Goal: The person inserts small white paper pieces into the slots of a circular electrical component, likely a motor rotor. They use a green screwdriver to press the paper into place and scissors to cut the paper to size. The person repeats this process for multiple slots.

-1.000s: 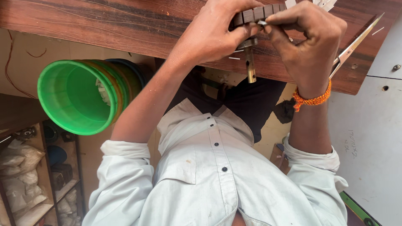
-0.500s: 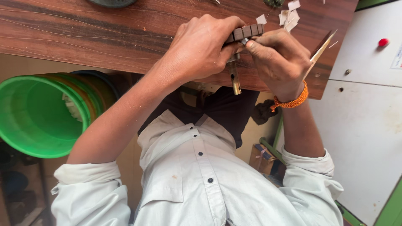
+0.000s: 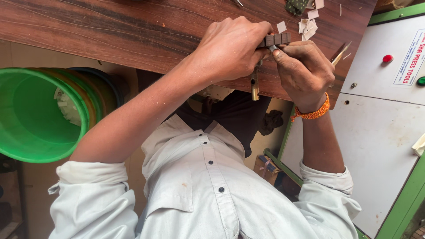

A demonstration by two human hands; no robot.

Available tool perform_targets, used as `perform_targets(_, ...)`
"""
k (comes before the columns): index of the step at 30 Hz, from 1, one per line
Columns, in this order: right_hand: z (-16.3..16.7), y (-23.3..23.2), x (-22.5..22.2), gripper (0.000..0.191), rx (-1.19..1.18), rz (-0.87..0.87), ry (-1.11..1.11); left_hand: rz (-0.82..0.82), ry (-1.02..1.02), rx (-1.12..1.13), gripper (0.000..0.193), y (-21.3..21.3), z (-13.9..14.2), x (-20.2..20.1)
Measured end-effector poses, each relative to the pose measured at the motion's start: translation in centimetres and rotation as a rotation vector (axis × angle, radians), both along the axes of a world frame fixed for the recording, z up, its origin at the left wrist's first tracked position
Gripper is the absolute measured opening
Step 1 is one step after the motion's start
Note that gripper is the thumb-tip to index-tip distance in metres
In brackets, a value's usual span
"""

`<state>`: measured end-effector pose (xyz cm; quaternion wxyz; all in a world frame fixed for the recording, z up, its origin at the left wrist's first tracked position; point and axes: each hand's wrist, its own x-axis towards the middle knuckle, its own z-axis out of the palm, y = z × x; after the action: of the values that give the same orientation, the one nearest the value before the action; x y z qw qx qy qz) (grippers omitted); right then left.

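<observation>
Head-worn view, close, facing down

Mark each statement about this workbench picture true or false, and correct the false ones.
1. Both hands hold a small dark ridged block. True.
2. The bucket is red. False: it is green.
3. An orange band circles the wrist of the right hand. True.
4. The left hand rests flat on the wooden table. False: its fingers grip the block.
5. White paper scraps lie on the table. True.
</observation>
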<state>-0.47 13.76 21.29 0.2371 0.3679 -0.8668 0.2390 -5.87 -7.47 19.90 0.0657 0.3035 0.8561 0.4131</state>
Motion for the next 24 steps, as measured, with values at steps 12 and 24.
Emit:
perform_targets(12,-1.0,-1.7,0.7,0.024,-0.02,-0.113,0.104,-0.023,0.036,-0.001,0.015,0.0,-0.4,-0.5)
perform_targets(24,3.0,-2.4,2.6,0.019,0.131,-0.211,-0.143,-0.07,-0.038,-0.002,0.021,-0.4,0.2,-0.8)
